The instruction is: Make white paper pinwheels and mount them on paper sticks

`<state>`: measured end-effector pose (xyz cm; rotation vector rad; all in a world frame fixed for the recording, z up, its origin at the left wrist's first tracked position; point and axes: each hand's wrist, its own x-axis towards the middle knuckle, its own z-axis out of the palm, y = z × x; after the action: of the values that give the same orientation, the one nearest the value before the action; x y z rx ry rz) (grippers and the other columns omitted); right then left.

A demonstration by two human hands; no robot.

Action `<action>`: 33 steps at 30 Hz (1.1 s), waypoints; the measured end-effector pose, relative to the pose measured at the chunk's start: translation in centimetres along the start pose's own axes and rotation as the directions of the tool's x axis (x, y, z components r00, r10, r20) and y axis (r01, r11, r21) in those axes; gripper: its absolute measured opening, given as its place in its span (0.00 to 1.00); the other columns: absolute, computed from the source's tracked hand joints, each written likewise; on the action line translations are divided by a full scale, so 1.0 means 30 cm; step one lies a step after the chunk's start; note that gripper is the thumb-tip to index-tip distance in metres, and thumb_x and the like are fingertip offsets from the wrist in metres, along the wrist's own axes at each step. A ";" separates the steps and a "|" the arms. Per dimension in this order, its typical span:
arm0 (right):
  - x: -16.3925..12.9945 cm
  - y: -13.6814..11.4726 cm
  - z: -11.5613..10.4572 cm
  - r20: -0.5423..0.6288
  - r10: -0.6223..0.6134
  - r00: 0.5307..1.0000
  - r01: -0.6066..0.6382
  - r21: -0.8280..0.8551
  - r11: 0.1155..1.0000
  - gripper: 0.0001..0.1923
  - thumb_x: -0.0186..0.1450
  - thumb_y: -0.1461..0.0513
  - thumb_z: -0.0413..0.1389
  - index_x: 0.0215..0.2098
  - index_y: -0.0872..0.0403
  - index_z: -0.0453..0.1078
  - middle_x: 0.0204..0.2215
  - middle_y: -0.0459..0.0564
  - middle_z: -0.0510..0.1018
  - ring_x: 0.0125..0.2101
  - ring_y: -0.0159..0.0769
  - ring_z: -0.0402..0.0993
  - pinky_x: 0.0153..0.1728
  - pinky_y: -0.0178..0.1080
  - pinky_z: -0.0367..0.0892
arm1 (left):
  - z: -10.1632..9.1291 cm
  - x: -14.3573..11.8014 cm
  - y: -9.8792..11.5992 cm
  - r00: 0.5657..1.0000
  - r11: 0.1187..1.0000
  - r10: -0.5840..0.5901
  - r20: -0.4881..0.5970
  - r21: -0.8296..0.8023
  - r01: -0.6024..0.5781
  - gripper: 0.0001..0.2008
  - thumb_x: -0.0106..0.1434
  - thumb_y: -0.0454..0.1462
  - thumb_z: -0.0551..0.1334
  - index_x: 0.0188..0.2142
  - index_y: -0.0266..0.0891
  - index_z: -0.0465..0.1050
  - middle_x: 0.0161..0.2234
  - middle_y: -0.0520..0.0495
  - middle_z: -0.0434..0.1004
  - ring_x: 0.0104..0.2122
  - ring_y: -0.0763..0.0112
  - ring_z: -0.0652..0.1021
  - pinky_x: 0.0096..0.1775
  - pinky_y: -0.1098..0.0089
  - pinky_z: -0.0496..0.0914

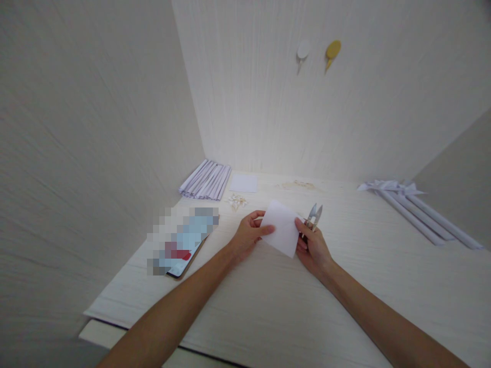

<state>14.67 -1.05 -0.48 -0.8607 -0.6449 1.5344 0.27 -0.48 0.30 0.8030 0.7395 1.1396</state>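
Between my two hands is a small white sheet of paper, tilted above the table. My left hand pinches its left edge, thumb on top. At the opposite edge my right hand grips the sheet with the thumb. That same hand also holds a pair of thread snips, blades pointing up and away from me. Part of the snips is hidden by the fingers. Beyond my left hand lies a small white folded-looking ornament, and behind it another white paper sheet rests flat.
A phone, its screen blurred, lies at the left. Rolled white paper sticks are stacked by the left wall; several longer paper rolls lie at the right. White and yellow hooks hang on the back wall. The table's front edge is near me.
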 end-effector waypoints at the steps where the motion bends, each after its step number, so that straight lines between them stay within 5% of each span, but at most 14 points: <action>1: 0.000 -0.001 0.000 -0.001 0.001 1.000 -0.001 0.002 1.000 0.16 0.44 0.59 0.63 0.16 0.56 0.59 0.05 0.34 0.54 0.06 0.16 0.43 0.05 0.22 0.41 | -0.001 0.000 0.001 1.000 1.000 -0.002 0.005 -0.004 0.002 0.21 0.37 0.32 0.69 0.32 0.35 0.65 0.24 0.51 0.75 0.23 0.76 0.73 0.29 0.74 0.66; 13: 0.001 -0.011 -0.004 -0.051 0.055 0.997 -0.050 0.100 0.994 0.16 0.44 0.59 0.63 0.16 0.55 0.58 0.03 0.33 0.54 0.06 0.17 0.42 0.05 0.22 0.41 | -0.026 0.008 0.015 0.989 0.996 -0.093 0.115 0.006 0.093 0.22 0.35 0.33 0.70 0.31 0.35 0.65 0.24 0.51 0.74 0.23 0.78 0.73 0.26 0.77 0.65; 33: 0.007 -0.011 -0.012 -0.055 0.075 0.996 -0.067 0.135 0.989 0.17 0.45 0.57 0.62 0.16 0.55 0.56 0.02 0.33 0.53 0.05 0.17 0.42 0.06 0.23 0.42 | -0.057 0.019 0.016 0.990 0.995 -0.085 0.113 -0.043 0.091 0.18 0.37 0.30 0.69 0.30 0.36 0.66 0.20 0.55 0.71 0.20 0.82 0.71 0.24 0.82 0.65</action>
<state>15.14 -0.82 -0.45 -0.8320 -0.4673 1.5908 -1.24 0.46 -0.23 0.7793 0.6467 1.0219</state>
